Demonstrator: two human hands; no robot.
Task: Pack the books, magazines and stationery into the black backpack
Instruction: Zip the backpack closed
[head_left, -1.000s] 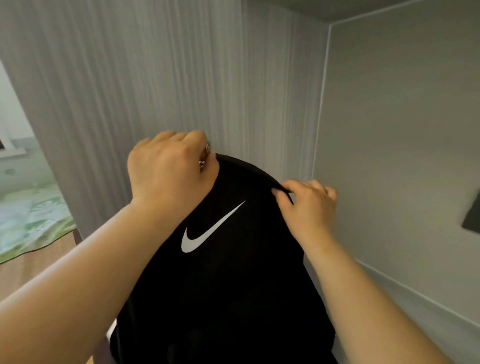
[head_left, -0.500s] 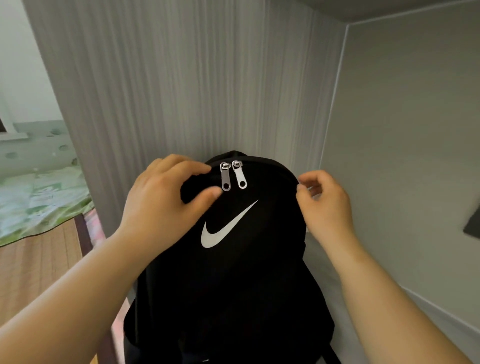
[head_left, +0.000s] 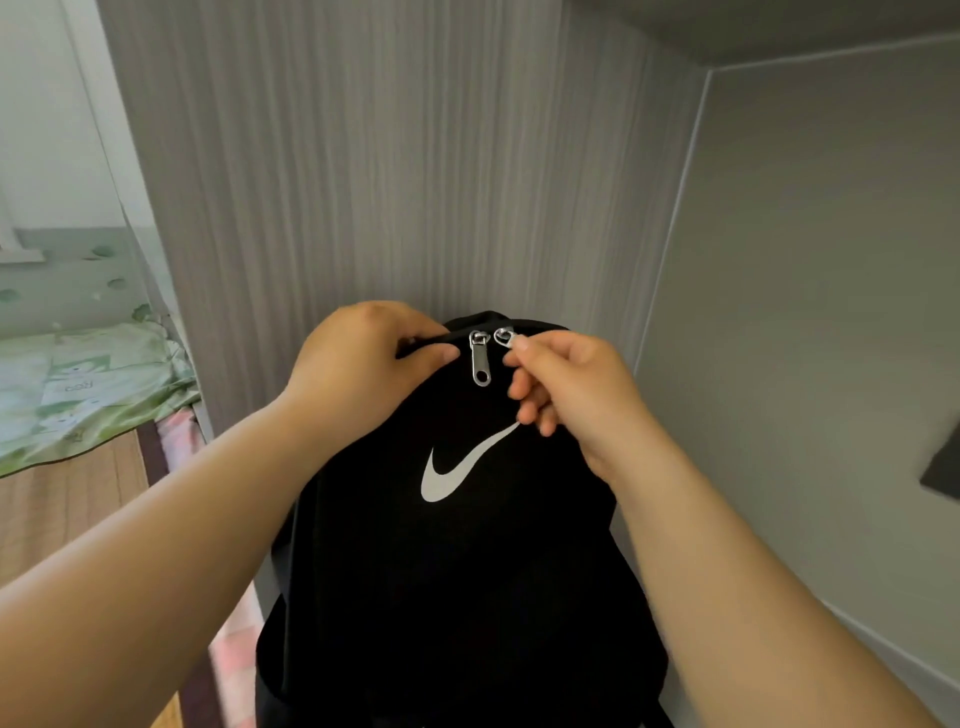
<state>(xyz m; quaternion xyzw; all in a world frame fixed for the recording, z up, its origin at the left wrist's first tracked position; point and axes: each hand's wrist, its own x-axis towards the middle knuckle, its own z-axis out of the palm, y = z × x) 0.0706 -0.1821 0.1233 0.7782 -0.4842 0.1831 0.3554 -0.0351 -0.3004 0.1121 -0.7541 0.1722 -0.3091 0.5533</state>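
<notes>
Two silver metal zipper pulls (head_left: 480, 364) are sitting atop the black fabric backpack (head_left: 457, 571); our left hand (head_left: 363, 358) is gripping its top, our right hand (head_left: 566, 384) is pinching the right pull (head_left: 503, 336).

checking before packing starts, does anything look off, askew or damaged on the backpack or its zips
Nothing stands out. The black backpack stands upright and intact, its two zipper pulls together at the top. The left hand grips the fabric beside them; the right hand pinches the right pull.
</notes>
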